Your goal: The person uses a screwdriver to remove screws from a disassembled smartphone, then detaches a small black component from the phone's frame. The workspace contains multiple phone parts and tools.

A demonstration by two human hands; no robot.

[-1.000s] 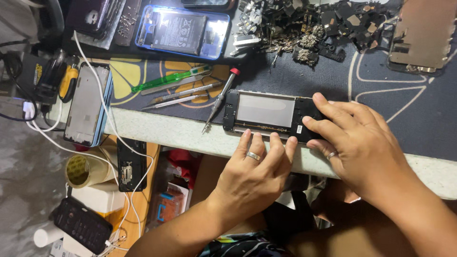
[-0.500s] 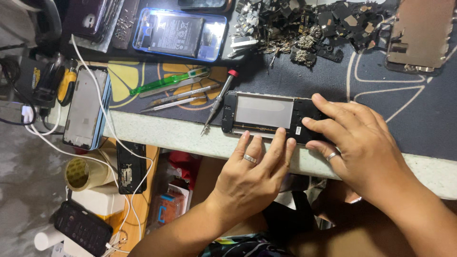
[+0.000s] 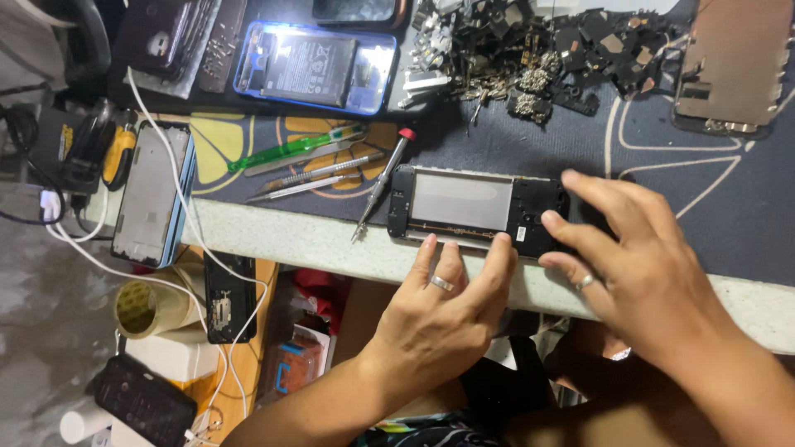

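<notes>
An opened black phone (image 3: 464, 203), its back off and a pale metal plate showing, lies flat on the dark mat near the table's front edge. My left hand (image 3: 439, 310), a ring on one finger, reaches up from below, and its spread fingertips touch the phone's near edge. My right hand (image 3: 638, 265), also ringed, lies over the phone's right end with fingers apart; the fingertips rest on the black end piece. Neither hand closes around anything. A red-capped screwdriver (image 3: 383, 182) lies just left of the phone.
A green pry tool (image 3: 294, 147) and tweezers (image 3: 319, 172) lie on the mat. A blue phone with its battery showing (image 3: 313, 66) and a heap of small parts (image 3: 530, 58) sit further back. Another phone frame (image 3: 153, 192) lies left. Tape roll (image 3: 149, 308) and cables sit below the table.
My right hand has slid to the right and spread its fingers, uncovering more of the phone's right end. My left hand stays at the near edge.
</notes>
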